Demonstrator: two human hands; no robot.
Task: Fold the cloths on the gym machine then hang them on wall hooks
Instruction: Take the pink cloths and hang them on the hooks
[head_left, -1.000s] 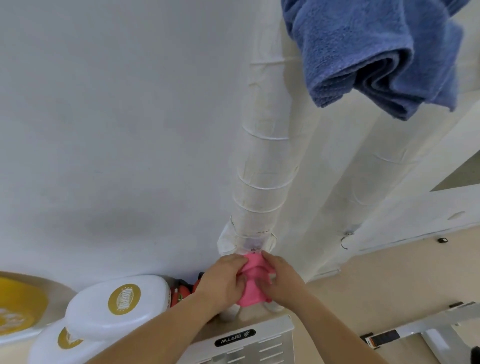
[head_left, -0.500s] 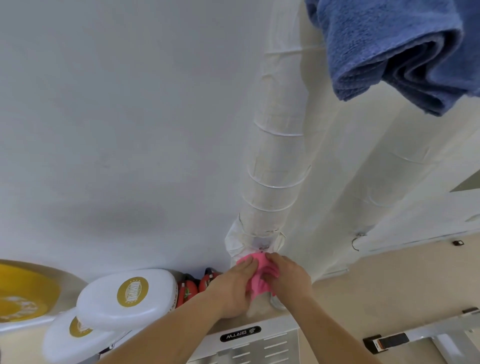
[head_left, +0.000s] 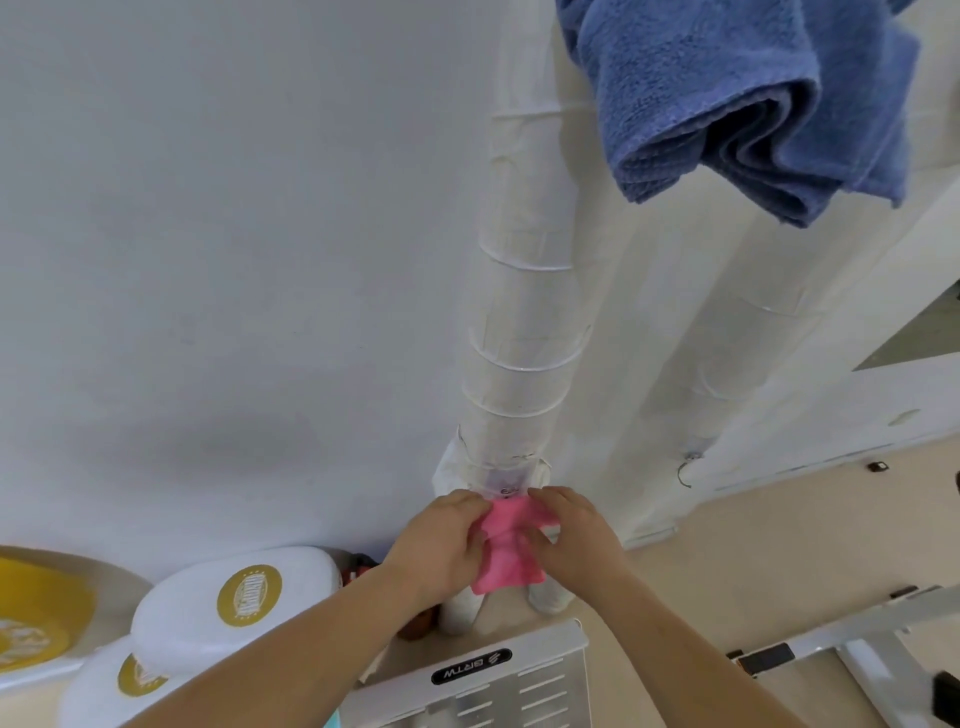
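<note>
A small pink cloth (head_left: 508, 551) hangs bunched between both hands, low in the middle of the view. My left hand (head_left: 441, 543) grips its left side and my right hand (head_left: 576, 535) grips its right side, fingers pinched on the top edge. A folded blue towel (head_left: 727, 98) hangs high on the wall at the upper right; what holds it up is out of view. The white gym machine frame (head_left: 498, 680) with a black label sits just below my forearms.
A white wrapped pipe (head_left: 519, 322) runs down the wall just behind the pink cloth. White pads with gold logos (head_left: 234, 603) lie at the lower left, beside a yellow disc (head_left: 36, 608). White metal bars (head_left: 857, 639) stand on the beige floor at the lower right.
The pink cloth has spread out and hangs longer between my hands. The view has shifted slightly, and the blue towel sits further right in the picture.
</note>
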